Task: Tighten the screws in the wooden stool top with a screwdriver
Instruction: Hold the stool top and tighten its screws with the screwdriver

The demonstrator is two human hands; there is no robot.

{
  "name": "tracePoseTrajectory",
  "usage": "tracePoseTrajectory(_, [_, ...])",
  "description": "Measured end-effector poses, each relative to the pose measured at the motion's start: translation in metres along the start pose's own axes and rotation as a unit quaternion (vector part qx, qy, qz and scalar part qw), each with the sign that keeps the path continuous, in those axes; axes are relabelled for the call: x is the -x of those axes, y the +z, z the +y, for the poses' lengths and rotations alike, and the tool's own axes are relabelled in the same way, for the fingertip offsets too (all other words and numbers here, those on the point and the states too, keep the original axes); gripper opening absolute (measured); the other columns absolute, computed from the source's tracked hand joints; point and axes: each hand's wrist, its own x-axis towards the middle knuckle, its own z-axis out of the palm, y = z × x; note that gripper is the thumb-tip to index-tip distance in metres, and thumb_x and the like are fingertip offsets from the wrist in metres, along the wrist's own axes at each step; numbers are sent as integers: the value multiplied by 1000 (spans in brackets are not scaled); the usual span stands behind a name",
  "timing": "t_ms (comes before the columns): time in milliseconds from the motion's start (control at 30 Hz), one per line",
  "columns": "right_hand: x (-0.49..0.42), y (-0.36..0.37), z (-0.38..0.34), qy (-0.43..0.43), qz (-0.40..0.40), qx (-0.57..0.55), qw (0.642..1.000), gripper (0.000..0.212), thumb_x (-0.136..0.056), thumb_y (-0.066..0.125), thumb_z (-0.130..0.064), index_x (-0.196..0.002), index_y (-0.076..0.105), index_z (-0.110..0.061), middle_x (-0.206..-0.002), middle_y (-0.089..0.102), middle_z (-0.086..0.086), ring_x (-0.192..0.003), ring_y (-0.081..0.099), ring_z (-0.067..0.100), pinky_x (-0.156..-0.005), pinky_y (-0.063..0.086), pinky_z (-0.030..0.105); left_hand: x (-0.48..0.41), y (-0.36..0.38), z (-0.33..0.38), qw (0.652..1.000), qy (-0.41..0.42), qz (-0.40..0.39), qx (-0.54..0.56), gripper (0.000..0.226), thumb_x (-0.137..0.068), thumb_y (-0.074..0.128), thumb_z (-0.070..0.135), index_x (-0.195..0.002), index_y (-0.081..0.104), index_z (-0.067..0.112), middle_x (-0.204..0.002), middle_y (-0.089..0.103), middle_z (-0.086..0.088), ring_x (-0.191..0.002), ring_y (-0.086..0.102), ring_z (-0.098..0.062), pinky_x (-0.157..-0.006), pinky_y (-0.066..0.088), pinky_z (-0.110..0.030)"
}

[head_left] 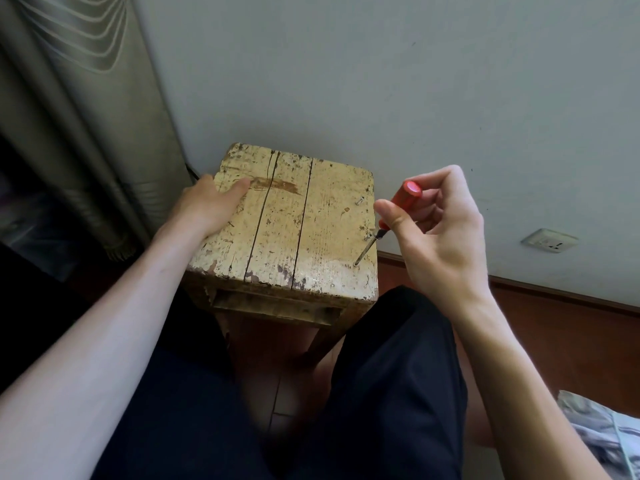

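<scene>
Stool top (277, 220) stands close to the wall (415, 81), between the person's knees, so both arms reach it w/o stretching.

L hand (207, 206) sits at the far-left corner. Thumb lies flat on the wood; the fingers go over the left edge & out of sight, so how tightly they curl can't be told. It reads as a clamp, to stop the stool twisting or rocking when torque goes in on the opp. side. It's also well apart from the tool.

R hand (440, 237) hangs just off the right edge. Thumb & curled fingers pinch the red handle of the screwdriver (407, 195) low down, near the shaft. It's a fingertip hold, not a palm grip, prob. b/c that lets the handle spin fast while a screw turns easily.

The tool leans up & to the right. Its tip lies at the near screw (356, 263), by the near-right corner, which looks nearly flush. Whether the tip is seated in the head is too small to tell.

Along the right edge the middle screw (367, 236), just beside the shaft, & the far screw (360, 200) stand proud of the wood. So I'd judge them not yet driven, & the job approx a third done at best. The lean risks the tip slipping out; a straighter shaft + more downward push would suit the last turns.
</scene>
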Motion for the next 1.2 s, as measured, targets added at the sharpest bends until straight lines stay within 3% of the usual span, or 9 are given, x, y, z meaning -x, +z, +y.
tracePoseTrajectory(133, [5, 1, -3, 21, 51, 3, 999, 39, -86, 87, -34, -93, 49, -30, -81, 72, -5, -71, 72, 8, -65, 54, 18, 1, 0, 0, 1000, -2, -4, 4, 103, -80, 39, 90, -150, 44, 16, -151, 52, -11, -133, 52, -37, -105, 46, -51])
tracePoseTrajectory(267, [9, 0, -3, -9, 66, 25, 997, 36, -89, 84, -35, -113, 59, -29, -82, 67, -16, -72, 69, 1, -67, 54, 15, 3, -1, 2, 1000, 1, -1, 7, 103, -82, 40, 89, -152, 41, 14, -154, 49, -12, -136, 50, -38, -106, 45, -51])
tracePoseTrajectory(433, [7, -16, 9, -16, -34, 33, 999, 35, -103, 66, -37, -136, 62, -28, -108, 71, -8, -101, 73, 9, -84, 55, 18, 5, -1, 2, 1000, 2, -3, 7, 103, -84, 39, 88, -154, 38, 12, -157, 44, -13, -141, 45, -38, -109, 43, -53])
tracePoseTrajectory(567, [-4, -31, 14, -25, -143, -22, 989, 41, -107, 59, -16, -147, 56, -24, -126, 70, 1, -129, 64, 7, -103, 52, 21, 4, 0, 2, 1000, 6, 1, 1, 101, -86, 39, 86, -154, 40, 11, -157, 45, -14, -141, 44, -39, -109, 42, -52])
tracePoseTrajectory(633, [-10, -31, 13, -23, -180, -65, 981, 39, -107, 58, -7, -143, 58, -21, -126, 71, 3, -122, 69, 13, -100, 55, 25, 3, 0, 2, 1000, 7, 1, -2, 100, -87, 40, 85, -154, 40, 10, -156, 46, -14, -140, 45, -39, -107, 42, -50])
tracePoseTrajectory(767, [-13, -24, 10, -33, -197, -101, 975, 43, -105, 59, -2, -142, 61, -24, -118, 74, 2, -105, 74, 22, -88, 54, 20, 1, 1, 2, 1000, 4, 1, 5, 99, -86, 41, 85, -153, 41, 12, -155, 48, -13, -137, 48, -38, -106, 44, -49])
tracePoseTrajectory(867, [-11, -16, 11, -47, -150, -83, 984, 37, -102, 66, -5, -136, 67, -21, -110, 76, 2, -94, 76, 23, -86, 57, 26, 2, 1, 2, 1000, 7, 3, 4, 100, -87, 41, 85, -155, 38, 12, -157, 45, -13, -139, 47, -38, -107, 42, -49])
tracePoseTrajectory(1000, [-3, -7, 15, -15, -23, -36, 999, 22, -95, 78, -21, -113, 65, -24, -89, 70, -3, -82, 76, 22, -78, 61, 33, 3, 0, 3, 1000, 8, 1, 6, 97, -88, 42, 83, -154, 39, 12, -155, 47, -13, -138, 48, -38, -108, 43, -49])
tracePoseTrajectory(1200, [1, 4, 0, -40, -6, -1, 999, 26, -91, 83, -29, -111, 67, -23, -85, 71, -5, -76, 75, 18, -70, 58, 26, 4, -1, 5, 1000, 8, 1, 6, 99, -87, 43, 84, -156, 38, 13, -158, 44, -10, -142, 44, -37, -112, 41, -51])
